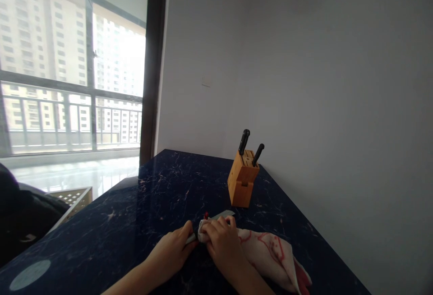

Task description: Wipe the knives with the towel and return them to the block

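My left hand (172, 250) is closed round the handle of a knife, low in the middle of the head view. The knife (224, 214) points away to the right, and only the end of its broad blade shows. A white towel (267, 250) with a red pattern is gripped in my right hand (225, 243), folded against the blade. The loose end of this towel trails to the right across the table. Towel and fingers hide the middle of the blade.
A wooden knife block (241, 184) with two black-handled knives stands beyond my hands on the dark blue marbled table (182, 177). A grey wall (338, 105) rises along the right side. A pale oval patch (30, 274) marks the near left corner, beside a chair (76, 205).
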The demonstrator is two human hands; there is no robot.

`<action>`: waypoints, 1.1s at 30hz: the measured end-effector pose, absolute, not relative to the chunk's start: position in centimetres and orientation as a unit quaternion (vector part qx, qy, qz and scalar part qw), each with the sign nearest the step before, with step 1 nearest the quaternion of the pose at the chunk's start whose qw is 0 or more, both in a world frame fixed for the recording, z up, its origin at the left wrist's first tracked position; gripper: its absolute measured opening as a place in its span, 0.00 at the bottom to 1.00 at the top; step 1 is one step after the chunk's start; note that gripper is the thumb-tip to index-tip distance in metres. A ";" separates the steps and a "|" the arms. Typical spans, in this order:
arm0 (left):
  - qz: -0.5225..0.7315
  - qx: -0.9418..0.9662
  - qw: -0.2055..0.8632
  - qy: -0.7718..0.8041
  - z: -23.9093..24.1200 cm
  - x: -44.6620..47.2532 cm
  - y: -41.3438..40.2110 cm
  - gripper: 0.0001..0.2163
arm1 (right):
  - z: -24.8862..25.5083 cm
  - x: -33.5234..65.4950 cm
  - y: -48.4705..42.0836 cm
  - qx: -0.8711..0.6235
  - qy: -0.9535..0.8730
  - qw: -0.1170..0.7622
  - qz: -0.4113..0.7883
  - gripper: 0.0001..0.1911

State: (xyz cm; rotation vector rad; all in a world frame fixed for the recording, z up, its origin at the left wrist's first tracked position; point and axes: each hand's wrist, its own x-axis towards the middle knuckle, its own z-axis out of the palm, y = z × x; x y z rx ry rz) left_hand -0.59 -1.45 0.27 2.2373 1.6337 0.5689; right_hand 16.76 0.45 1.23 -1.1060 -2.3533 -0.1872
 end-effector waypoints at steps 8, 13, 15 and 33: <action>0.208 0.784 0.148 0.566 -0.2 -0.7 -1.3 0.04 | 1.3 17.2 0.6 -0.428 -0.859 0.274 -0.054 0.12; 0.203 0.784 0.152 0.567 0.1 -0.6 -1.5 0.04 | 1.5 16.8 0.4 -0.411 -0.870 0.263 -0.070 0.10; 0.199 0.783 0.147 0.571 0.1 -0.6 -1.5 0.04 | 1.4 17.1 0.8 -0.443 -0.850 0.273 -0.084 0.10; 0.221 0.789 0.130 0.559 -0.4 -0.9 -1.2 0.05 | 1.2 18.5 2.5 -0.490 -0.811 0.292 -0.127 0.10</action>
